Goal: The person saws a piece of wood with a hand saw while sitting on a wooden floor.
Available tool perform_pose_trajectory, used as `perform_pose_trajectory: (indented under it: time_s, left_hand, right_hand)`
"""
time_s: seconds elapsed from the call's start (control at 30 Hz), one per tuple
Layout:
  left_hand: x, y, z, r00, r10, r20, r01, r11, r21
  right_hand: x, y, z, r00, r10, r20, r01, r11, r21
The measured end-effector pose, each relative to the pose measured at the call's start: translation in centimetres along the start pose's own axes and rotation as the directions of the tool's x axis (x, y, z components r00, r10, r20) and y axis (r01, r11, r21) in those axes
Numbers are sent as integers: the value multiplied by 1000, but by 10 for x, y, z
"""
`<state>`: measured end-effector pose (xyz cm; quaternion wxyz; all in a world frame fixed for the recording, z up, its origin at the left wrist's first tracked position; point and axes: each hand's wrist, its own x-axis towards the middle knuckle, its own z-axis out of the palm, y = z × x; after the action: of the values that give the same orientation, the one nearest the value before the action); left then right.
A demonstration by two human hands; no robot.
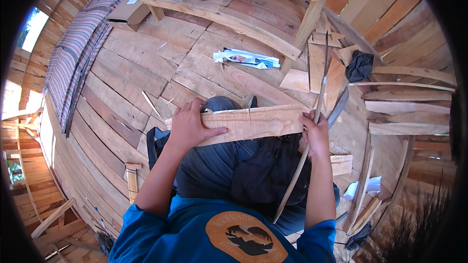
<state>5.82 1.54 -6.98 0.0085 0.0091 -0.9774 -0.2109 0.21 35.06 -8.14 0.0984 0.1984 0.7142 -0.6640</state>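
A pale wooden board (253, 124) lies crosswise over my knees, its grain showing on the upper face. My left hand (190, 125) is closed round its left part, with the thumb stretched along the face. At the board's right end, my right hand (316, 131) is closed on a long-handled knife (297, 173) and its fingers touch the board's end. The knife's slim wooden handle runs back past my right forearm; its narrow dark blade points away from me. A dark cloth (258, 173) covers part of my lap.
A plank floor (122, 68) surrounds me. Ahead lies a crumpled printed wrapper (247, 59) near a wooden frame's long rail (224, 19). Offcuts (296, 80) and a black plastic bag (360, 66) lie right. A cardboard box (127, 14) and striped mat (80, 48) are far left.
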Motion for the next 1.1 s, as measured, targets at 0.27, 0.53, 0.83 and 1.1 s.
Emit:
perform_pose_trajectory:
  time_s: [0.27,0.53,0.83,1.1]
  left_hand:
    - [16,-5,-5,994,-98,-39,100,993,59]
    - [28,-3,2,992,-119,29,118,992,35]
    - [32,-2,-5,925,-289,246,287,957,44]
    - [42,1,-13,871,-358,336,372,928,24]
  right_hand:
    - [-55,-40,-10,997,-42,58,49,991,-123]
    - [-121,-44,1,969,-231,85,241,963,-124]
    - [-163,-50,-57,984,-115,134,165,871,-464]
    - [-183,9,-17,978,-115,175,201,754,-626]
